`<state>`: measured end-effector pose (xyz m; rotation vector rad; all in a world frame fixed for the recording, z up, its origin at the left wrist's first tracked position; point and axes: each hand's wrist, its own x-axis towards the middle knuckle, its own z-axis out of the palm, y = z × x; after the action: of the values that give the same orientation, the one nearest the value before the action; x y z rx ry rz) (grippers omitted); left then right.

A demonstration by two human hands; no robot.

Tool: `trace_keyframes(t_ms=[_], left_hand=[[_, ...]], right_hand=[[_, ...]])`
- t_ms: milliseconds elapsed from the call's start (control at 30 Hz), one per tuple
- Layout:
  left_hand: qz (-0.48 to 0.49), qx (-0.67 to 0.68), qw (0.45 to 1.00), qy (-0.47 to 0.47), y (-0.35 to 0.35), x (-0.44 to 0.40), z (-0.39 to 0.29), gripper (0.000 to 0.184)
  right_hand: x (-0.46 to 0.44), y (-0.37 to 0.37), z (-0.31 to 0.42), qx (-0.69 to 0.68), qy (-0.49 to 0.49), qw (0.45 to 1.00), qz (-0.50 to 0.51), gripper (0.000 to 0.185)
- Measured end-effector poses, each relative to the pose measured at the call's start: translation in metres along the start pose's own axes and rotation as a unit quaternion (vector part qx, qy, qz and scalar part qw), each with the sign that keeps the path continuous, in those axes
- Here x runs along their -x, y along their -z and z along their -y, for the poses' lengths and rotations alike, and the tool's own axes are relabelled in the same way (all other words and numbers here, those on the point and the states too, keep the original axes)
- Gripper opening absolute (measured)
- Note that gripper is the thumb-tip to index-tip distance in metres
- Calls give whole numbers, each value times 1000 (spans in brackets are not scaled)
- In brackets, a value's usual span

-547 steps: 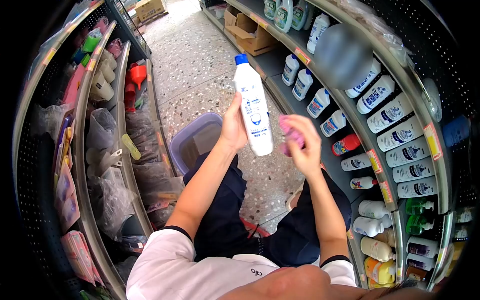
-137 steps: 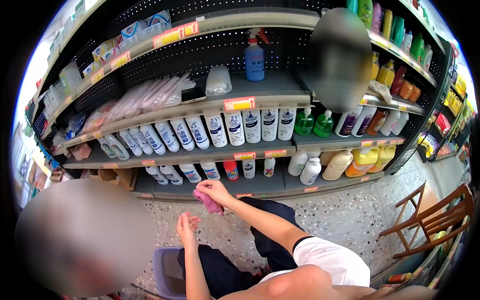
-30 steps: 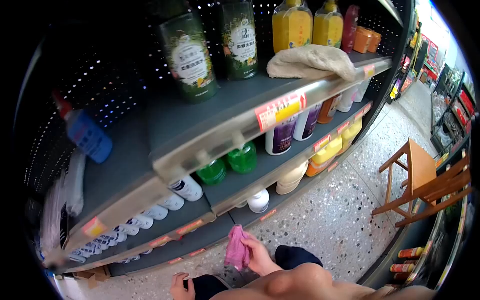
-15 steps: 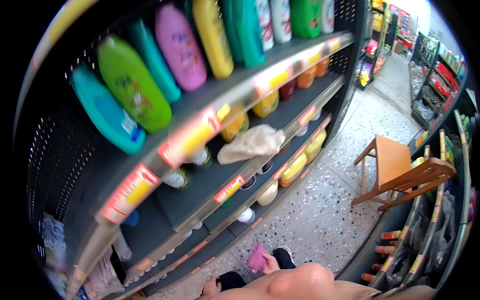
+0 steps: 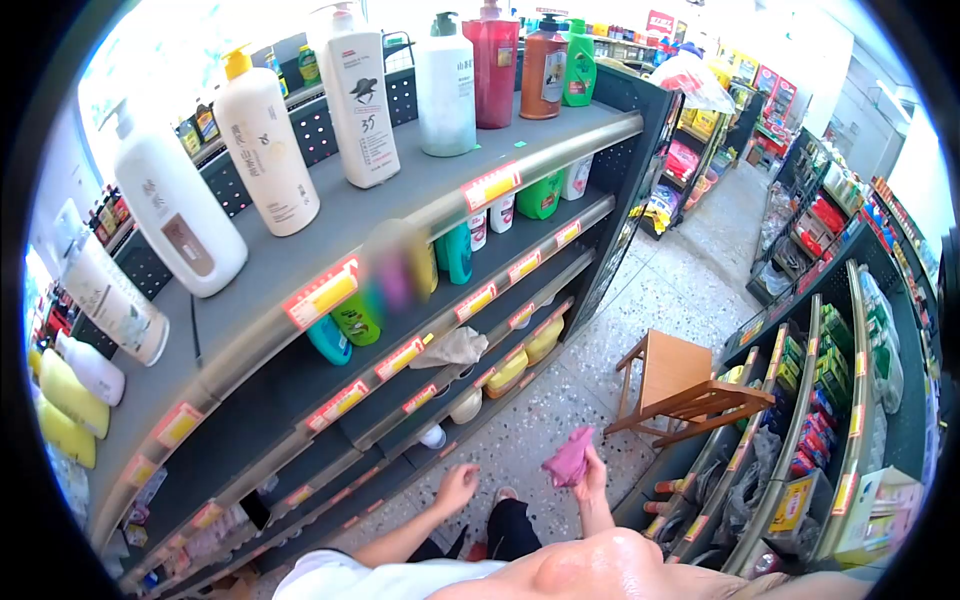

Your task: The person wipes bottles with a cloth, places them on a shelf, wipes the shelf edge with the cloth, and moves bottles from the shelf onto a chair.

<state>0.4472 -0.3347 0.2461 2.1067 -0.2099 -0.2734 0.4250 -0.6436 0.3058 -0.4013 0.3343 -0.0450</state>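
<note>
My right hand [image 5: 592, 468] is closed around a crumpled pink-purple cloth [image 5: 567, 459], held over the aisle floor between the shelf and a wooden chair [image 5: 672, 378]. My left hand [image 5: 458, 487] hangs in front of the lower shelves, its fingers loosely curled with nothing visible in them. A second cloth, beige and bunched up [image 5: 455, 348], lies on a middle shelf among bottles. On the top shelf stand large pump bottles, among them a white one [image 5: 178, 205], a cream one with a yellow pump [image 5: 265, 150] and a red one [image 5: 495, 75].
The shelf unit [image 5: 400, 215] runs along my left, with price tags on its edges. Lower down stand green [image 5: 357, 318] and teal [image 5: 328, 340] bottles. On the right, another shelf [image 5: 790, 450] holds packaged goods behind the chair. The speckled floor aisle [image 5: 715, 240] stretches away ahead.
The view has risen and now takes in the top shelf. My right hand has come up with the pink-purple cloth, and my left hand has lifted away from beside my leg.
</note>
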Motion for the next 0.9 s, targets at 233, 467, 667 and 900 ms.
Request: trace_keyframes(t_ms=[233, 467, 667, 900], left_hand=[[-17, 114, 992, -41, 28, -53, -123, 26], [-105, 190, 976, -17, 47, -58, -167, 24], [-167, 267, 949, 29, 70, -31, -173, 23], [-301, 343, 889, 40, 104, 17, -166, 22]], right_hand=[[-4, -62, 59, -53, 67, 996, 5, 39], [-34, -80, 92, -55, -2, 997, 57, 37], [-60, -122, 79, -6, -107, 988, 110, 40], [-59, -222, 24, 60, -148, 972, 170, 49]])
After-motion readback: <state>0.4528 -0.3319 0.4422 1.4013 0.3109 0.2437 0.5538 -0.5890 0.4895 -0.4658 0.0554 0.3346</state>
